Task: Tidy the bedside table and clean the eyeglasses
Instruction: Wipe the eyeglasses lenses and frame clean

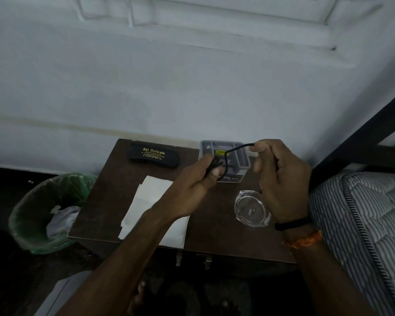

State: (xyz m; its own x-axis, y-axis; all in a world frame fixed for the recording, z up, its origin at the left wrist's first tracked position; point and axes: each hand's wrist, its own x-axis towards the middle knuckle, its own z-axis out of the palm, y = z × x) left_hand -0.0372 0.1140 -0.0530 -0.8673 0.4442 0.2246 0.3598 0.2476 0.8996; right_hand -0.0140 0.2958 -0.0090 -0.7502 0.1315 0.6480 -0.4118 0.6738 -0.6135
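Your left hand (197, 179) pinches a bunch of black cord (226, 156); your right hand (281, 179) pinches its free end, above the desk (105, 201). You seem to be coiling it: next, wind and stow. No eyeglasses visible, only their case (153, 155) at the back. Mind the glass dish (251, 208) under your right wrist.

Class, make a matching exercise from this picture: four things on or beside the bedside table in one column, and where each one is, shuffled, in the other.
1. black glasses case
2. glass ashtray
3. bin
4. black cord

A. held between both hands
B. on the floor, left of the table
C. back left of the tabletop
D. tabletop, by the right wrist

Pairs: 1-C, 2-D, 3-B, 4-A
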